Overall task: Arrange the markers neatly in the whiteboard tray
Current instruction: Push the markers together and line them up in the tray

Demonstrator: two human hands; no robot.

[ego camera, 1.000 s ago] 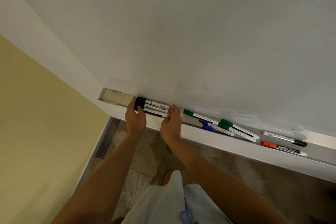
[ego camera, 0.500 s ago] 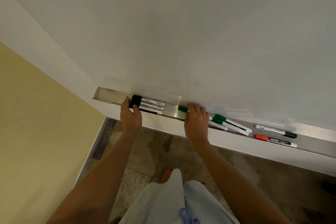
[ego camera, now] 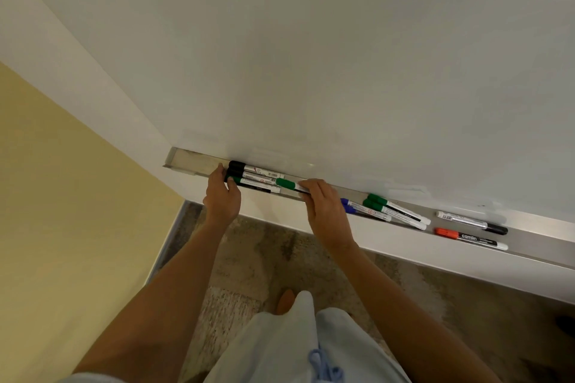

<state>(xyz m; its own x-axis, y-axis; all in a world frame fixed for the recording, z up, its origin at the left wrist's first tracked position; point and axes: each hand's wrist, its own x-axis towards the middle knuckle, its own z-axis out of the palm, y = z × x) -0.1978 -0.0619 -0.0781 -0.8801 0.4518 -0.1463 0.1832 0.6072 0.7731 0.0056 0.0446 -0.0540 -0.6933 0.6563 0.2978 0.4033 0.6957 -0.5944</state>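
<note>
A metal whiteboard tray [ego camera: 193,162] runs along the board's lower edge. At its left end lies a tight group of black-capped markers [ego camera: 259,172], and my left hand [ego camera: 221,196] grips their cap ends with thumb and fingers. My right hand [ego camera: 325,211] holds a green-capped marker [ego camera: 285,183] by its body, its cap touching the right end of the group. Further right in the tray lie a blue marker [ego camera: 362,210], two green markers [ego camera: 396,211], a black marker [ego camera: 471,221] with its cap to the right, and a red marker [ego camera: 469,238].
The white board [ego camera: 311,56] rises directly behind the tray. A yellow wall [ego camera: 62,211] stands to the left. Below are a patterned floor [ego camera: 249,264] and my light trousers [ego camera: 295,345]. A stretch of bare tray lies left of my left hand.
My right hand left the black group, reached right to a green marker, took it and carried it left up to the group. My left hand stayed on the caps.
</note>
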